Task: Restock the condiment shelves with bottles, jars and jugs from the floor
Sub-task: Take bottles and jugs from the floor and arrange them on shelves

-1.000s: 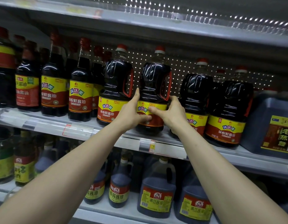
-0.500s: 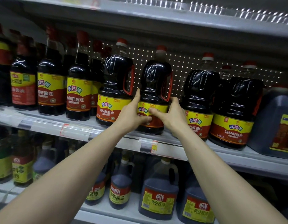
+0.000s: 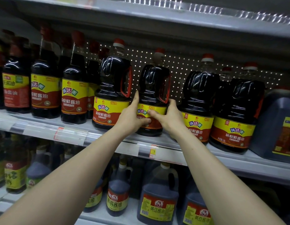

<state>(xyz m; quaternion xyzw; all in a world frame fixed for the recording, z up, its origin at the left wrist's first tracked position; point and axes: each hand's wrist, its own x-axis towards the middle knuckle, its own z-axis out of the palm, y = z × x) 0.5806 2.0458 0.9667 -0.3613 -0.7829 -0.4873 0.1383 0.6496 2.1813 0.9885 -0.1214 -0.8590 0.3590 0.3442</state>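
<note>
Left grip (image 3: pixel 131 118) and right grip (image 3: pixel 171 118) clasp the soy jug (image 3: pixel 154 82), thumbs across its label, arms outstretched.

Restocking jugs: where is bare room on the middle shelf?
One gap: between the gripped dark red-handled jug and the matching jug right of it, around the right hand. The slim red-capped bottles at left stand packed.

Light is dim overall, falling from above: white glints streak the shoulders of the dark jugs (image 3: pixel 115 70), while the middle shelf (image 3: pixel 238 166) shades everything beneath. Pegboard (image 3: pixel 181 67) holes glow. Motion blur smears the frame's upper right and left edges; straight lines bow.
</note>
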